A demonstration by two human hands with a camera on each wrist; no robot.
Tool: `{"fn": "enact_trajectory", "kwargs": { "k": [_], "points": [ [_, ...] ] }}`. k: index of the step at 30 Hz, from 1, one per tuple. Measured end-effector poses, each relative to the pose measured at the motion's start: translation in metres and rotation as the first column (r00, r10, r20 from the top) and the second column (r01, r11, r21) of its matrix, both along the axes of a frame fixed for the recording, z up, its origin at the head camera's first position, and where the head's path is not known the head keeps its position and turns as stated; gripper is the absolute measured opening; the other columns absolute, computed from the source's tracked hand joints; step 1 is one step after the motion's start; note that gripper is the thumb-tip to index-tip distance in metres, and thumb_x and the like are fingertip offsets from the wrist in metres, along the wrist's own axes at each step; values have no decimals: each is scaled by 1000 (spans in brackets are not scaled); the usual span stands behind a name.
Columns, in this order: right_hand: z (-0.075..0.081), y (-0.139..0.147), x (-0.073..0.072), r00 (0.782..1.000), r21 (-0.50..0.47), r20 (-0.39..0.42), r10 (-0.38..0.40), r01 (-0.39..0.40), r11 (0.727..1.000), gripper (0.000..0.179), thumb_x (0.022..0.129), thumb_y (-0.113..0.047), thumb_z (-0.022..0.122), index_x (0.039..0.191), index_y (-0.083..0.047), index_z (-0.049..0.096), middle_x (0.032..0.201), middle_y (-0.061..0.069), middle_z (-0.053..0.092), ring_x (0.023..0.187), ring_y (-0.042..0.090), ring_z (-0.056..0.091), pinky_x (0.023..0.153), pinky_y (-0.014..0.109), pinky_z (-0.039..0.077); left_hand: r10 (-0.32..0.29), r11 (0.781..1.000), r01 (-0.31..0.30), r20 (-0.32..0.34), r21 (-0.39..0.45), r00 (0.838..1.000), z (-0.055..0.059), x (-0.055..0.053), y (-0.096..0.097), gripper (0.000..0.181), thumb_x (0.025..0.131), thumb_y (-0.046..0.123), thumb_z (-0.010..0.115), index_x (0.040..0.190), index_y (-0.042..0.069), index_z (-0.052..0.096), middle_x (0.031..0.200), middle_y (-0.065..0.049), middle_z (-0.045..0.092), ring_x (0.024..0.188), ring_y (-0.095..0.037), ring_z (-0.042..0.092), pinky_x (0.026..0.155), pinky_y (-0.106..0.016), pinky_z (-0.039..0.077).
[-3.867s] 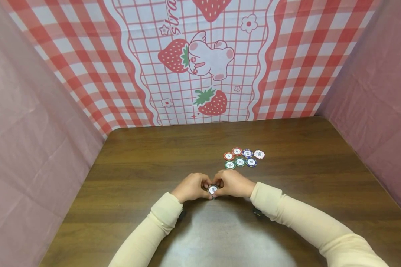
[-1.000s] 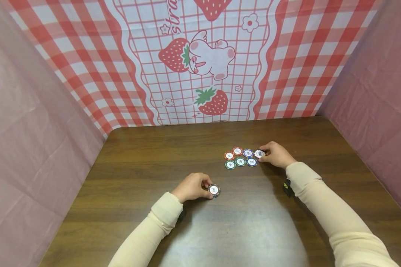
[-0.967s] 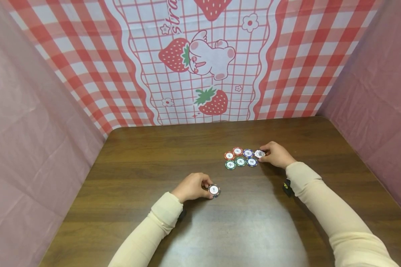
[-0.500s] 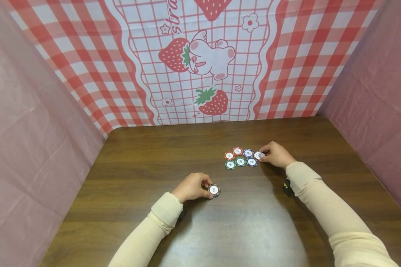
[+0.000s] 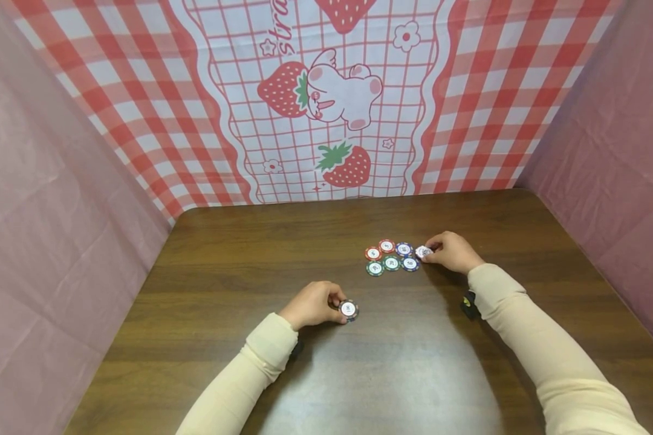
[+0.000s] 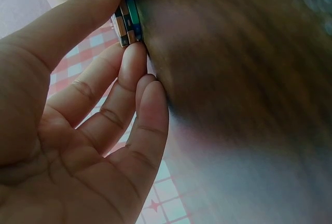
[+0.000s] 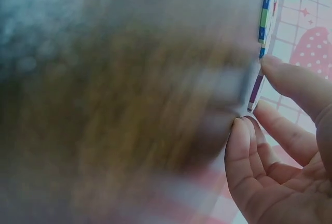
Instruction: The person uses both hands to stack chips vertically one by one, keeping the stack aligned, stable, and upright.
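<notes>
In the head view my left hand point(image 5: 314, 304) pinches a small stack of poker chips point(image 5: 349, 309) near the table's middle, its top chip dark-edged with a white centre. Seen edge-on in the left wrist view, the stack point(image 6: 127, 24) has black-and-orange chips over a green one, between thumb and fingers. Farther off to the right, my right hand point(image 5: 450, 252) pinches a white poker chip point(image 5: 422, 252) by its rim. That chip shows a purple-and-white edge in the right wrist view, slightly tilted between thumb point(image 7: 277, 71) and forefinger.
Left of the white chip, two red chips point(image 5: 380, 249), two green chips point(image 5: 383, 264) and two blue chips point(image 5: 407, 256) lie flat in two close rows. The brown wooden table point(image 5: 239, 241) ends at a red checked cloth point(image 5: 196, 151); pink cloths hang at both sides.
My right hand has left the stack and gone over to the white chip, which it has lately shifted slightly, down and then back right. My left hand has stayed at the stack.
</notes>
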State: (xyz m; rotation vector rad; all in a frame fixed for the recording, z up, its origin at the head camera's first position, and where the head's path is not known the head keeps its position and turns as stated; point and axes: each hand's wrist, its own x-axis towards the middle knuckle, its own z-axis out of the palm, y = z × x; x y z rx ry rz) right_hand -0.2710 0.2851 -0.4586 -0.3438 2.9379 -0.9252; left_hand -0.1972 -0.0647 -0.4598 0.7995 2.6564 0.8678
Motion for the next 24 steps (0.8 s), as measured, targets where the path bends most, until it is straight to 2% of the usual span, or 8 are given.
{"fn": "enact_trajectory", "kwargs": {
  "k": [7, 14, 19, 24],
  "points": [
    [1, 4, 3, 999, -87, 23, -41, 42, 995, 30, 82, -16, 77, 103, 3, 71, 93, 15, 70, 77, 16, 58, 68, 28, 46, -4, 1000, 4, -1, -1, 1000, 0, 0, 0, 27, 69, 18, 88, 91, 11, 72, 81, 1, 68, 76, -9, 59, 73, -24, 46],
    [9, 2, 8, 998, -128, 18, -63, 65, 990, 35, 84, -20, 77, 110, 3, 69, 98, 16, 70, 82, 16, 60, 70, 23, 47, -31, 999, 32, -43, 21, 999, 4, 1, -1, 26, 69, 17, 87, 88, 10, 71, 77, 4, 66, 72, -6, 57, 70, -22, 46],
    [13, -1, 12, 998, -145, -28, -64, 59, 988, 37, 84, -24, 78, 111, 1, 70, 98, 15, 71, 81, 15, 59, 69, 20, 47, -2, 1000, 2, -6, 3, 1000, 3, 1, 0, 27, 70, 17, 87, 90, 11, 72, 80, 2, 68, 75, -9, 58, 72, -24, 46],
    [16, -9, 17, 995, -172, -88, -53, 37, 984, 37, 82, -26, 79, 108, -1, 71, 93, 13, 71, 77, 11, 59, 65, 19, 47, 3, 1000, -3, 3, -5, 1000, 2, 1, 0, 28, 69, 19, 88, 90, 12, 72, 80, 3, 68, 75, -7, 59, 72, -23, 45]
  ]
}}
